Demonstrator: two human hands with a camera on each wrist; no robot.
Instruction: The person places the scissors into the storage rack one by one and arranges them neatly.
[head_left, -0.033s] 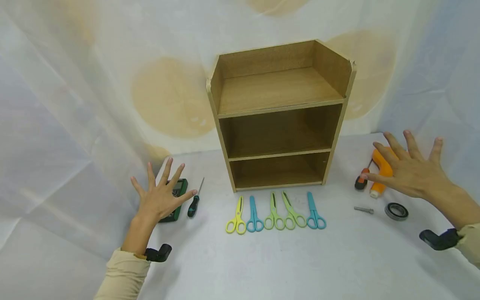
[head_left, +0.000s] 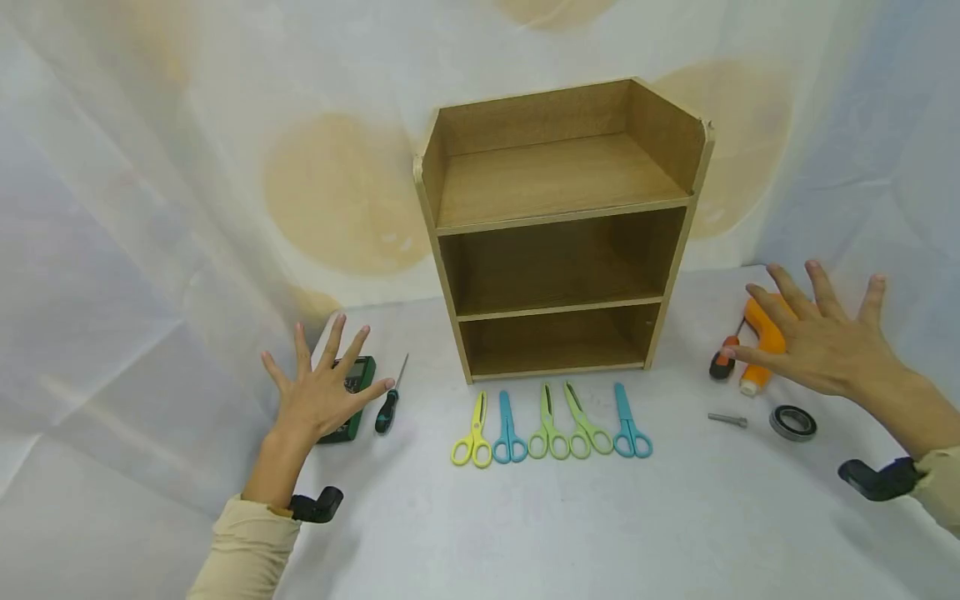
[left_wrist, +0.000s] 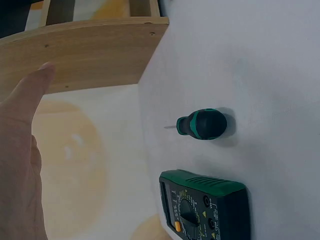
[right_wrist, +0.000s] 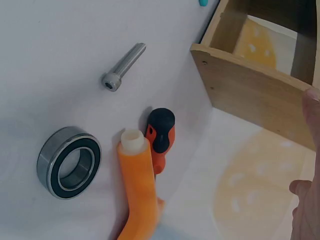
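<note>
My left hand [head_left: 321, 393] hovers open with spread fingers over a green multimeter [head_left: 354, 398], holding nothing. In the left wrist view the multimeter [left_wrist: 205, 207] lies beside a black-green screwdriver [left_wrist: 205, 124], with the left hand [left_wrist: 20, 150] above them. On the other side my right hand [head_left: 821, 346] is open too, fingers spread above an orange tool [head_left: 765, 329] and a red-black screwdriver [head_left: 722, 362]. An empty wooden shelf unit [head_left: 558, 225] with three levels stands between the hands. Several scissors [head_left: 551, 421] lie in a row in front of it.
A steel bolt [head_left: 727, 419] and a ring bearing [head_left: 792, 422] lie near the right hand, and the right wrist view shows the bolt [right_wrist: 122, 67], the bearing [right_wrist: 69, 162] and the orange tool [right_wrist: 137, 190]. A white cloth covers the table and hangs behind.
</note>
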